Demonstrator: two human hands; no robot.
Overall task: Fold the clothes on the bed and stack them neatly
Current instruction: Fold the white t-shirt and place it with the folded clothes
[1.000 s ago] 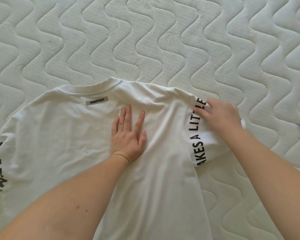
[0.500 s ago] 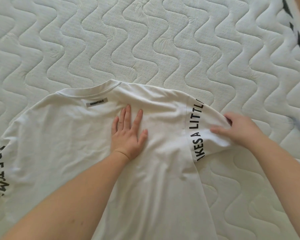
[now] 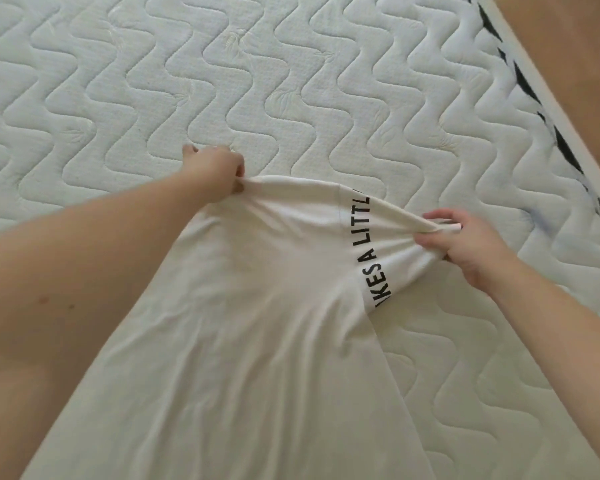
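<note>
A white T-shirt [image 3: 257, 341] with black lettering along its right sleeve lies on the quilted mattress [image 3: 291, 81]. My left hand [image 3: 215, 171] pinches the shirt's top edge near the collar. My right hand [image 3: 465, 244] grips the end of the lettered sleeve, bunching its cloth. The fabric between my two hands is pulled taut and slightly raised. My left forearm hides the shirt's left part.
The mattress's right edge [image 3: 541, 109], trimmed with dark marks, runs diagonally at the upper right, with brown floor [image 3: 575, 46] beyond it. Bare quilted surface spreads above and to the right of the shirt.
My left hand left the flat middle of the shirt and took hold of the top edge. My right hand closed on the sleeve end. The view shifted right, showing the bed's edge.
</note>
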